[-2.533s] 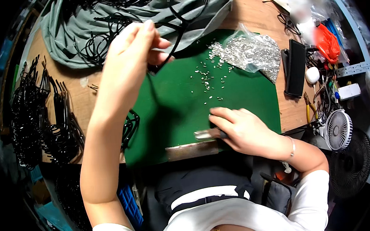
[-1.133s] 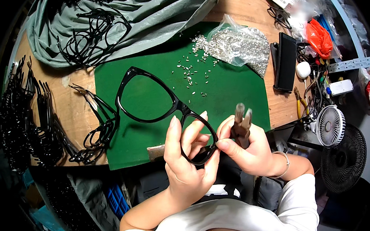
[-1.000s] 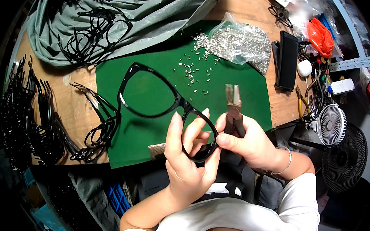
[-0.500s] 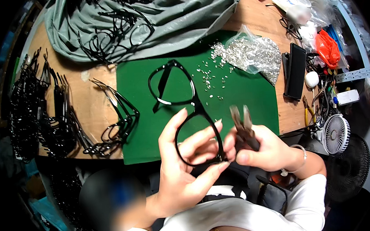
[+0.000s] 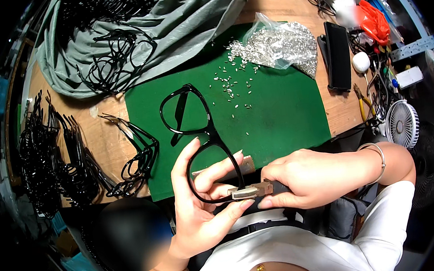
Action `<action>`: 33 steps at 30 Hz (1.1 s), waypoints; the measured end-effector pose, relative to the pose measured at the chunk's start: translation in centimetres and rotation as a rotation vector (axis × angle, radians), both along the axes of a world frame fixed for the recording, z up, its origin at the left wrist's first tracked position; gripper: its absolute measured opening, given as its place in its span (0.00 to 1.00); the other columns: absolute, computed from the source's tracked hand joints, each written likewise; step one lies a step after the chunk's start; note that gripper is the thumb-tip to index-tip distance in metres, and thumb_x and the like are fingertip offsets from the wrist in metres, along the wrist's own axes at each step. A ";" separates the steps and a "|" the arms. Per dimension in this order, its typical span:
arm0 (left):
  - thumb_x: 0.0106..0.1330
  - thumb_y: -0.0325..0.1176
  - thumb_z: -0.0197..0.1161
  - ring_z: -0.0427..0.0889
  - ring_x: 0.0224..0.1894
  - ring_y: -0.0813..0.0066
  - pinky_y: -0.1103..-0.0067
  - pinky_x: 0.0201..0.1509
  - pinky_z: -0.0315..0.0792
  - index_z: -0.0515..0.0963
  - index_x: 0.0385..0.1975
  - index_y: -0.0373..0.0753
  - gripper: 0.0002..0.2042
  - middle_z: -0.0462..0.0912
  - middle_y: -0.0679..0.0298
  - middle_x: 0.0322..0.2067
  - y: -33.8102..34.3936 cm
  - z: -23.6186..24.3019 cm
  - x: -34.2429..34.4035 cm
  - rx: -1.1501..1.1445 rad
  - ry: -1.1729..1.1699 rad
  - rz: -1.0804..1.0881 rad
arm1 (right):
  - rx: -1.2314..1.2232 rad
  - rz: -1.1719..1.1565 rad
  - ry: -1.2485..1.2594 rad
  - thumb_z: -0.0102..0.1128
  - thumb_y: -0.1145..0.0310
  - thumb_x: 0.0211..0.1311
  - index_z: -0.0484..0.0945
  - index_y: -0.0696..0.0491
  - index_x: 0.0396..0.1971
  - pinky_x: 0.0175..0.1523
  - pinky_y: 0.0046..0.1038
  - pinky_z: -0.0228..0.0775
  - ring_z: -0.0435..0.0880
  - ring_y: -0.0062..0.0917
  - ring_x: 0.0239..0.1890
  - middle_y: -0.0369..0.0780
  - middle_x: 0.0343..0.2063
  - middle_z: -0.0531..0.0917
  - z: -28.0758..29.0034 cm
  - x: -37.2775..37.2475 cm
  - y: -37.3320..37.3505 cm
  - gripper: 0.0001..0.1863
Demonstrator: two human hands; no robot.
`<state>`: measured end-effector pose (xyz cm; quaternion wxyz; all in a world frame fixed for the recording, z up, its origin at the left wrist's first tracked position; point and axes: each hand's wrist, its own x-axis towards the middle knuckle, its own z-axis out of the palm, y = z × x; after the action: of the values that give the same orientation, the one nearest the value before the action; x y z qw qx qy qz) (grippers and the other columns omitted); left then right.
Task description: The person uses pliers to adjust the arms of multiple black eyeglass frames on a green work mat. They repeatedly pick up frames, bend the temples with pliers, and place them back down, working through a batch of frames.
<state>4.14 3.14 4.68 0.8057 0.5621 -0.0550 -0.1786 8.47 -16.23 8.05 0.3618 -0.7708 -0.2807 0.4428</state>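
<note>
A black eyeglass frame [image 5: 209, 131] with no lenses seen in it is held up over the green mat [image 5: 286, 115]. My left hand [image 5: 206, 196] grips it by the near rim, with thumb and fingers at its near corner. My right hand [image 5: 300, 177] is wrapped round a pair of pliers [image 5: 252, 190]. The pliers' metal jaws meet the near hinge corner of the frame, just beside my left thumb tip; what lies between the jaws is hidden. Small silvery pieces [image 5: 231, 86] lie scattered on the mat beyond the frame.
A clear bag of silvery pieces [image 5: 291, 44] rests at the mat's far right. Black eyeglass frames [image 5: 139, 146] lie left, others on a grey-green cloth [image 5: 189, 31]. Rightward are a black phone-like slab [image 5: 338, 56], yellow-handled pliers [image 5: 360, 103] and a white fan [image 5: 402, 122].
My right hand has turned the pliers from pointing away to pointing left, bringing their jaws onto the frame's near corner. My left hand still holds the frame. The whole view has shifted.
</note>
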 end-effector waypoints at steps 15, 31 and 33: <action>0.47 0.14 0.59 0.77 0.34 0.78 0.85 0.37 0.73 0.37 0.58 0.40 0.43 0.65 0.48 0.49 -0.8 -0.1 0.7 0.065 0.061 0.017 | -0.167 -0.083 -0.546 0.55 0.56 0.53 0.61 0.71 0.47 0.36 0.31 0.68 0.77 0.38 0.32 0.50 0.27 0.76 -6.3 -0.9 -1.4 0.33; 0.44 0.15 0.61 0.71 0.49 0.61 0.70 0.52 0.64 0.40 0.56 0.43 0.43 0.61 0.45 0.51 0.9 -3.1 -3.9 -0.300 0.226 -0.125 | -0.201 -0.334 -0.735 0.58 0.73 0.42 0.67 0.57 0.26 0.37 0.33 0.63 0.73 0.36 0.32 0.44 0.24 0.72 -10.2 0.9 0.8 0.11; 0.48 0.16 0.59 0.70 0.49 0.64 0.72 0.52 0.63 0.50 0.50 0.39 0.31 0.62 0.49 0.49 1.2 -3.3 -3.9 -0.348 0.318 -0.141 | -0.238 -0.321 -0.782 0.57 0.73 0.42 0.67 0.58 0.26 0.38 0.33 0.62 0.73 0.35 0.32 0.43 0.24 0.72 -10.3 0.7 1.1 0.10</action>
<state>0.20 4.31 1.40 0.8743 0.3746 0.0037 -0.3085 9.15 -15.08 -2.21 0.2012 -0.9506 -0.2203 0.0852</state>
